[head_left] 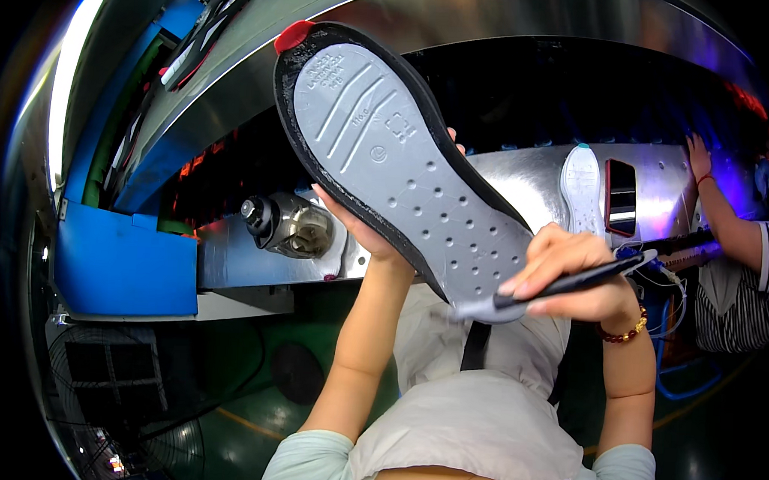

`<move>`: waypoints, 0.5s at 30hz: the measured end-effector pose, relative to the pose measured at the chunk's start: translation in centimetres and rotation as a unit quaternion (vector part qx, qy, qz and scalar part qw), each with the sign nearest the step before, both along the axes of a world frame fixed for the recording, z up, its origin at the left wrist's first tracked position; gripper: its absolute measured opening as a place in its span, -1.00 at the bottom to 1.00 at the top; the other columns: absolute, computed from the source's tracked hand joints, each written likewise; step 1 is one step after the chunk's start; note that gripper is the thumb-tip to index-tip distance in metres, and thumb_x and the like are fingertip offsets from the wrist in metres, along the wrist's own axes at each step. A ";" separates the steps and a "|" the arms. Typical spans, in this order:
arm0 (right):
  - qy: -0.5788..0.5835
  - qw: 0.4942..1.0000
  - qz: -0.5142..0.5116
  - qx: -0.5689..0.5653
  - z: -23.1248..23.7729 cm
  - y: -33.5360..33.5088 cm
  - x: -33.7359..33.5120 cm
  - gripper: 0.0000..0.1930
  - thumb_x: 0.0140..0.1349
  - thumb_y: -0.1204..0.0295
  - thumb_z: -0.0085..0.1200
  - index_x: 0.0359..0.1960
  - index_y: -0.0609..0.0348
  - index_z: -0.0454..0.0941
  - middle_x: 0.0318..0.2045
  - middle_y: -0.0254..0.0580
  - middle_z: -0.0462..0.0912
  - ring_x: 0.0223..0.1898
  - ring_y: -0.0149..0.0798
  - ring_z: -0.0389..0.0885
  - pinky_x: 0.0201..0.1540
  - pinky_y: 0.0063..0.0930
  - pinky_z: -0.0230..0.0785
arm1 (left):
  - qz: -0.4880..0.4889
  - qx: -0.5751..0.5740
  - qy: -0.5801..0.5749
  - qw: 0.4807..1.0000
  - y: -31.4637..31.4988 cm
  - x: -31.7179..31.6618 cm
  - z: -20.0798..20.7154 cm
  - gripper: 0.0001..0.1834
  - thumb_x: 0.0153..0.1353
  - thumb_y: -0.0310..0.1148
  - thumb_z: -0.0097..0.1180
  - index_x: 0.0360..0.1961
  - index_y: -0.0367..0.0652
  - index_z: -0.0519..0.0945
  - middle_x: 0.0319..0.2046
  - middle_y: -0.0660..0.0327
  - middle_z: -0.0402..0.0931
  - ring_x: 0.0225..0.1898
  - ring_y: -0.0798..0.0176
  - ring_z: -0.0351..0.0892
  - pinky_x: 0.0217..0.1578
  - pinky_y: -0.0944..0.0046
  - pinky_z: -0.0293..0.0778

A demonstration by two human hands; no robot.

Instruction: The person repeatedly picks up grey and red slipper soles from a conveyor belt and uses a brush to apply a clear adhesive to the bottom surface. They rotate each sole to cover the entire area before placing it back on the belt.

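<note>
My left hand (364, 226) is wrapped under a large shoe sole (355, 119), its fingertips showing at the far edge. The sole has a grey, dimpled inner face, a black rim and a red tip. It is held tilted, with the red end away from me and the narrow end close to my body. Closed around a brush with a black handle (576, 281) is my right hand (581, 266). The brush's tip is smeared by motion and lies over the near end of the sole.
A dark clear bottle (295, 226) stands on the metal bench (221, 254) at left, beside a pale sole (336, 253). Farther right lie another pale sole (581, 184) and a black, red-edged rectangular object (621, 197). A co-worker's arm (729, 216) reaches in at right. A blue machine housing (122, 263) stands at left.
</note>
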State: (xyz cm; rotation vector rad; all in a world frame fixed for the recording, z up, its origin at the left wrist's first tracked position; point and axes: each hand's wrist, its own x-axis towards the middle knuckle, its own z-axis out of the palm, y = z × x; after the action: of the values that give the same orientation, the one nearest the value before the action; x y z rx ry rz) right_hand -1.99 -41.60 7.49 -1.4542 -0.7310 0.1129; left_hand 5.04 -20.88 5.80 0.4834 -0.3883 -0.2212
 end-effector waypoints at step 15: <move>-0.030 0.996 -0.049 -0.074 -1.0 -0.5 -1.4 -0.81 -0.20 0.60 0.21 -0.44 0.18 0.61 -0.36 -0.22 0.63 -0.25 -0.38 0.36 -0.09 -0.54 0.16 | 0.038 0.048 -0.031 0.998 1.3 1.3 1.5 0.07 -0.09 0.45 -0.34 0.23 -0.20 -0.11 0.13 -0.29 -0.05 0.09 -0.24 0.13 0.07 -0.09 0.14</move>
State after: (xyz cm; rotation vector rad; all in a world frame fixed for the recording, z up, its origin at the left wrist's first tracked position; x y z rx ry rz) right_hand -3.42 -42.07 6.53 -1.6384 -0.7108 0.0486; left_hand 6.35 -19.55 7.30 0.5995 -0.4201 -0.1515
